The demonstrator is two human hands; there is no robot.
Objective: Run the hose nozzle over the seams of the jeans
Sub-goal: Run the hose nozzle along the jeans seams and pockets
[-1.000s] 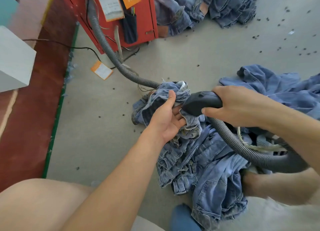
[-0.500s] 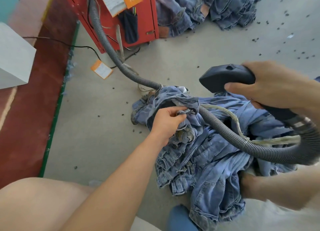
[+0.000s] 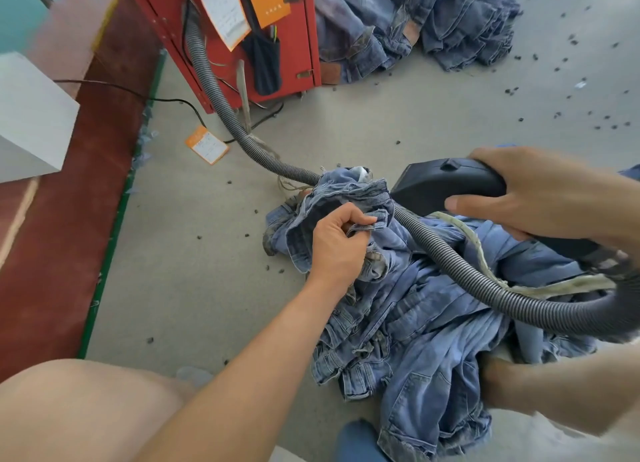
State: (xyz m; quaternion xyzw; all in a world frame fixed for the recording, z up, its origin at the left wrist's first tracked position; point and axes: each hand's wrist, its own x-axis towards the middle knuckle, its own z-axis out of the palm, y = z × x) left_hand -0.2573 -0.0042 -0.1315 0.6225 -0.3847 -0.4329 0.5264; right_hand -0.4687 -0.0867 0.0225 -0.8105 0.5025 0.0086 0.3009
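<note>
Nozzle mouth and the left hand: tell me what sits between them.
In the head view, only bunched denim of the jeans lies between the nozzle mouth and the left hand, whose fingers pinch a fold; the hose passes just behind.

Left forearm bare, reaching in diagonally from lower left, wrist straight. Left grip [image 3: 341,241] back-of-hand up, fingers curled inward, thumb and fingertips pinching a fold of denim. Right forearm entering from right edge, bare, angled down toward centre. Right grip [image 3: 540,198] wrapped over a dark handle from above, thumb [image 3: 471,203] stretched along the near side, fingers curled round the far side, held clear above the left grip and to its right. Bare knee at lower left corner, bent. Second bare leg crossing lower right. Grips apart, not touching each other.
</note>
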